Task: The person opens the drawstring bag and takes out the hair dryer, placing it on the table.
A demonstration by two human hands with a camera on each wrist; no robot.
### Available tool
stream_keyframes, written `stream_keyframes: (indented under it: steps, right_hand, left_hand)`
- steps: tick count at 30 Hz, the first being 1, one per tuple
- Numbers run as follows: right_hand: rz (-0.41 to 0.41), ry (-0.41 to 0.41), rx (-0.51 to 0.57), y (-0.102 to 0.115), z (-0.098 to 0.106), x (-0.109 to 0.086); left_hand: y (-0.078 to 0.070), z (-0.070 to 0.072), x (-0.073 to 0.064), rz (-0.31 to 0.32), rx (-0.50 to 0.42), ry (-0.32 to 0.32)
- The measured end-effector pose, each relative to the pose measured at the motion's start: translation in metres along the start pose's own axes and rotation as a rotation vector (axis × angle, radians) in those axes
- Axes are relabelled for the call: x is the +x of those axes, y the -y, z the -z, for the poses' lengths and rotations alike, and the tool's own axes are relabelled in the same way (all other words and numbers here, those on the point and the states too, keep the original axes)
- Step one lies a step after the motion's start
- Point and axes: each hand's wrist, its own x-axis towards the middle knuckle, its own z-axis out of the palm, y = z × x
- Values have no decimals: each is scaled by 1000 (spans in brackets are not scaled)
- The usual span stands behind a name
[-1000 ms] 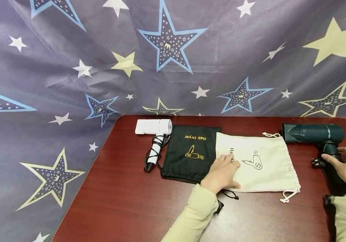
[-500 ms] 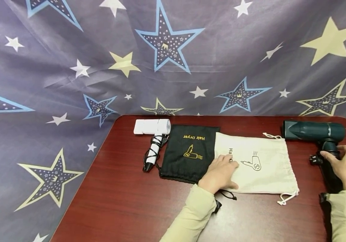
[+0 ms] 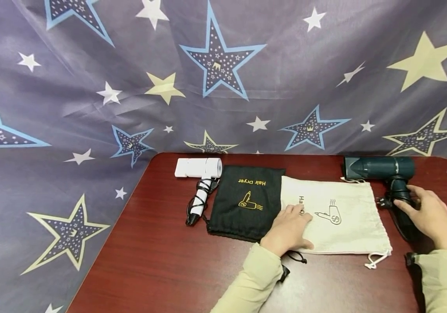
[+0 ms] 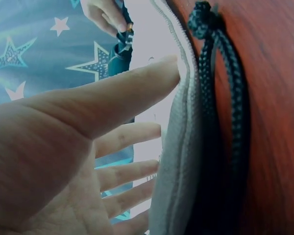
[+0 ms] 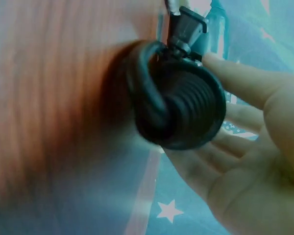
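Observation:
My right hand [image 3: 428,213] grips the handle of a dark green hair dryer [image 3: 380,168] at the right of the table. Its nozzle points left, close by the back right corner of a cream drawstring bag [image 3: 348,234]. In the right wrist view, the hair dryer's handle end [image 5: 186,107] shows between thumb and fingers, with the cord's plug [image 5: 188,29] beyond. My left hand [image 3: 289,230] rests on the left part of the cream bag with fingers spread, covering some printed letters. The left wrist view shows the thumb [image 4: 132,93] touching the bag's edge.
Left of the cream bag lies a black drawstring bag [image 3: 243,221] printed "Hair Dryer". A white hair dryer [image 3: 198,168], cord wound round its handle, lies farther left. The red-brown table [image 3: 161,261] ends at a star-patterned cloth [image 3: 266,95] behind.
My right hand has moved the green hair dryer left, toward the cream bag. My left hand has stayed on that bag. The head view has shifted slightly.

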Motion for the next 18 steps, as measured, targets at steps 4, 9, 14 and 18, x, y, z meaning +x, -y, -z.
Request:
stream_keyframes:
  steps: [4,9,14,18]
  right_hand:
    - [2,12,-5,0,0,0]
    - [24,13,-3,0,2,0]
    - [25,16,1,1,4,1]
    - [6,-25,3,5,8,0]
  left_hand:
    - [-2,-1,3,-8,1,-9]
    - [-3,0,6,-18,-14,-10]
    - [-5,-1,9,-24,-34,2]
    - [-5,-1,12,-36,-48,-44]
